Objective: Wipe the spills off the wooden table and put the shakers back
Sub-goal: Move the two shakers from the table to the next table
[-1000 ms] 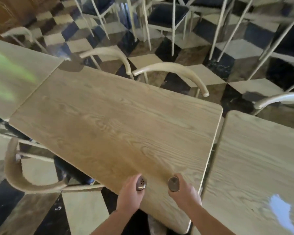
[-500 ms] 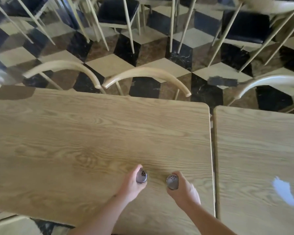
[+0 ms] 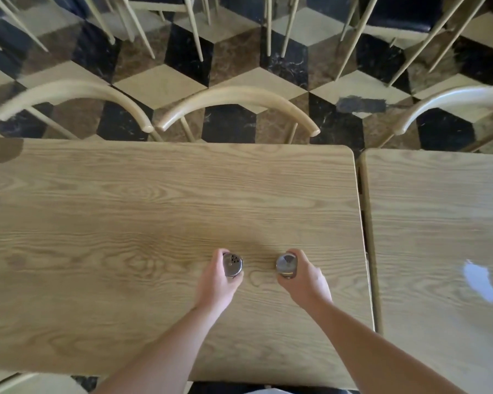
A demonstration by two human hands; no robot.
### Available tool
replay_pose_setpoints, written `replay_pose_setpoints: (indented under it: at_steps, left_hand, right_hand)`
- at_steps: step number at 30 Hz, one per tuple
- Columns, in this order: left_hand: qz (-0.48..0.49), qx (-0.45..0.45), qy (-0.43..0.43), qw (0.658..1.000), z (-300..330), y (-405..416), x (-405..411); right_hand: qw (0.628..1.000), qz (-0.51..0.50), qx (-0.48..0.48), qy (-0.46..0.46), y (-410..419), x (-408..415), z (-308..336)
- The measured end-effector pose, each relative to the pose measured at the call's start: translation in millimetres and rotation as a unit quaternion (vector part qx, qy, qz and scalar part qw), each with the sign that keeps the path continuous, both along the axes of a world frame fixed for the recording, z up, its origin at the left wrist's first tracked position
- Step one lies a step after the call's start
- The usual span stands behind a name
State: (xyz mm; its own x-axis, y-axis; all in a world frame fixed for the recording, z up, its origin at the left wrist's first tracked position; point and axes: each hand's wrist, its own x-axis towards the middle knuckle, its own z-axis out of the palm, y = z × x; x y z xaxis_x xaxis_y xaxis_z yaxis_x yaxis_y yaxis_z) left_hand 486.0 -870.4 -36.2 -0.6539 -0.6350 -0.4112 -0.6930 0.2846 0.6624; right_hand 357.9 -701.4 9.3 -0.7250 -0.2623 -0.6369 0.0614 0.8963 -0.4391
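Fingers (image 3: 221,255) of both my hands clamp a shaker each (desk (image 3: 97,223) looks wiped), so only setting them down remains.

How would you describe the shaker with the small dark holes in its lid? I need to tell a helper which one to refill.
Find the wooden table on the left of the two, with both hands over its near right part. The shaker is the one gripped by the left hand. Its metal lid shows a cluster of dark holes, which the lid of the other shaker, in the right hand, does not clearly show.
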Motion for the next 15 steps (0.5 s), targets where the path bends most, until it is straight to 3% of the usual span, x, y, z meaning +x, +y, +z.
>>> replay_pose_setpoints:
  at_steps: [10, 15]
  left_hand:
    - [0.051, 0.025, 0.029, 0.998, -1.1, 1.9, -7.0]
    - [0.095, 0.019, 0.043, 0.994, 7.2, 9.7, -7.4]
  right_hand:
    - [0.984, -0.172, 0.011, 0.036, -8.4, 15.6, -3.4]
    - [0.983, -0.18, -0.009, 0.038, -4.2, 25.4, -6.2]
